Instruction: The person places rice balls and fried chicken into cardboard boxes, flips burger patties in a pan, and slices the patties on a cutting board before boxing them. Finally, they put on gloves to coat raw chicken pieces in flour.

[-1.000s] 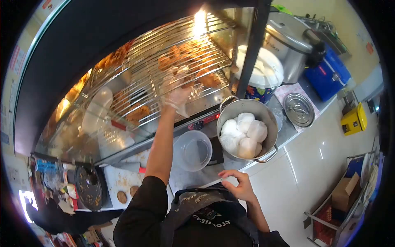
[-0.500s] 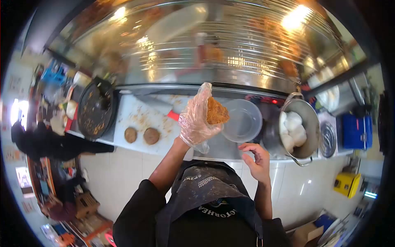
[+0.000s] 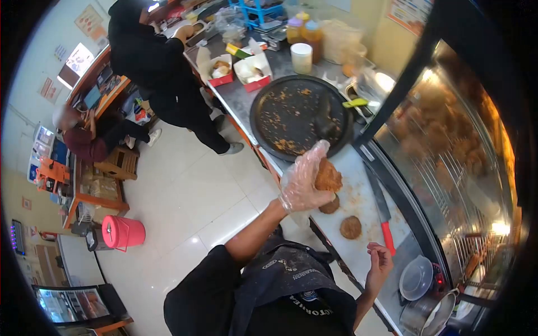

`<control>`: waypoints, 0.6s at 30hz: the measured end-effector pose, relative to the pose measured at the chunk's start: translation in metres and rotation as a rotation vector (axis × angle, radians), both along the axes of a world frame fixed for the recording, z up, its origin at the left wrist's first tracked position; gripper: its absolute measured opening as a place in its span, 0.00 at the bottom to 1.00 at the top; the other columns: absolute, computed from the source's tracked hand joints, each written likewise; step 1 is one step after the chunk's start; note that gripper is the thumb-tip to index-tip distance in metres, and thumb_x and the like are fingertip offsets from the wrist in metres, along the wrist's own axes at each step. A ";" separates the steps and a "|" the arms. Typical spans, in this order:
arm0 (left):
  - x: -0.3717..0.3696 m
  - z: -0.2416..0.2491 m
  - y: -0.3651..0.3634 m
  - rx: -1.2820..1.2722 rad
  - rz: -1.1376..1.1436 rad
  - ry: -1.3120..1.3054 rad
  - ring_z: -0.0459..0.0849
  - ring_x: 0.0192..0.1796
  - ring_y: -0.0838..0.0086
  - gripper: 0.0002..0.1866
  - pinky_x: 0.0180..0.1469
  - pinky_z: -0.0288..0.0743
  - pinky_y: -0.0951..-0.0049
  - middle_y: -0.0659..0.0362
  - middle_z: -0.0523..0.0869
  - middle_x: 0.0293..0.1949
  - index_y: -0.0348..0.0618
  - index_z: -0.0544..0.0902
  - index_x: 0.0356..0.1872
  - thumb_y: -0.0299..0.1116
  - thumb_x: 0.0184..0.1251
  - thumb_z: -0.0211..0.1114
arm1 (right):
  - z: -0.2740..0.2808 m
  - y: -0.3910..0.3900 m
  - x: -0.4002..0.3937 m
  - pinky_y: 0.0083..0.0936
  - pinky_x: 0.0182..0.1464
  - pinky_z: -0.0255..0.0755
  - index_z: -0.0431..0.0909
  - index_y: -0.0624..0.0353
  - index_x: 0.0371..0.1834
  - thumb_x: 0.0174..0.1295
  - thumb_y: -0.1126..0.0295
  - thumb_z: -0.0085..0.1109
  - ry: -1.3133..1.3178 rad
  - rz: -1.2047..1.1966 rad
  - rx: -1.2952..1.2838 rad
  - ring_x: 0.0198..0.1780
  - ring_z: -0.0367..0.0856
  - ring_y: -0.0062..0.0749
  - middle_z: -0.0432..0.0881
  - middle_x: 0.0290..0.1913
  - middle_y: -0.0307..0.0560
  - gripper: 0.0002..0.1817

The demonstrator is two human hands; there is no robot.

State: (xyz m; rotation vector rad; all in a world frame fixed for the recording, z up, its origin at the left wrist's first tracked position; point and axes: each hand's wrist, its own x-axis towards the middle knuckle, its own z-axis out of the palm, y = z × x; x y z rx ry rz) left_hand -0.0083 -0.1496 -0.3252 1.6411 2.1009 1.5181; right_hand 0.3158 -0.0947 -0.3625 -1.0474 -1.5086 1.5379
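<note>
Gripped in left hand [image 3: 304, 183], fried piece [image 3: 329, 176] now by black pan [image 3: 287, 115]

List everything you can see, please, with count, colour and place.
chicken piece: 1, orange-brown, in left hand
patties: 2, brown, on the board
board: 1, white, on the counter
knife: 1, red-handled, on the board
pan: 1, black, beyond the board
boxes: 2, red-and-white, beside the pan
cup: 1, white, beyond the pan
bottles: at least 3, brownish, behind cup
tub: 1, clear, near the knife
pot: 1, silver, beside the tub
warmer: 1, black-framed, alongside the board
bucket: 1, pink, on the floor
people: 2, dark-clothed, far left
left hand: 1, clear-gloved, over the board
right hand: 1, bare, near knife
</note>
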 end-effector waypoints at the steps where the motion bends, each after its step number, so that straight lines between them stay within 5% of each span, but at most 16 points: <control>1: -0.025 -0.003 0.000 0.025 0.027 0.033 0.72 0.63 0.54 0.53 0.66 0.64 0.61 0.46 0.68 0.67 0.36 0.60 0.69 0.37 0.34 0.76 | 0.002 -0.002 -0.012 0.24 0.52 0.70 0.75 0.63 0.39 0.64 0.77 0.57 -0.041 -0.014 0.007 0.46 0.79 0.28 0.82 0.44 0.50 0.03; 8: -0.158 0.002 0.002 0.018 0.229 0.152 0.72 0.64 0.54 0.52 0.67 0.64 0.62 0.42 0.67 0.66 0.34 0.61 0.68 0.36 0.35 0.75 | -0.007 0.025 -0.060 0.25 0.51 0.71 0.75 0.63 0.39 0.65 0.76 0.56 -0.159 -0.121 0.013 0.46 0.79 0.27 0.81 0.45 0.50 0.03; 11: -0.198 -0.012 -0.008 0.076 0.394 0.089 0.76 0.57 0.58 0.49 0.61 0.70 0.64 0.45 0.74 0.57 0.33 0.63 0.66 0.32 0.35 0.74 | -0.003 0.061 -0.118 0.25 0.51 0.71 0.75 0.63 0.39 0.65 0.76 0.55 -0.170 -0.052 0.060 0.46 0.79 0.29 0.82 0.44 0.50 0.03; 13: -0.230 -0.016 -0.014 0.130 0.459 0.079 0.79 0.52 0.61 0.48 0.57 0.72 0.64 0.48 0.77 0.49 0.33 0.64 0.65 0.29 0.34 0.73 | 0.015 0.076 -0.177 0.25 0.51 0.70 0.75 0.63 0.38 0.63 0.76 0.56 -0.113 0.082 0.104 0.46 0.80 0.31 0.82 0.43 0.51 0.04; 18: -0.330 -0.034 -0.007 0.133 0.651 0.092 0.77 0.54 0.56 0.48 0.59 0.71 0.63 0.45 0.76 0.52 0.35 0.64 0.65 0.31 0.34 0.75 | 0.062 0.104 -0.314 0.26 0.53 0.70 0.76 0.64 0.38 0.59 0.76 0.57 -0.168 0.397 0.339 0.47 0.79 0.32 0.83 0.43 0.51 0.05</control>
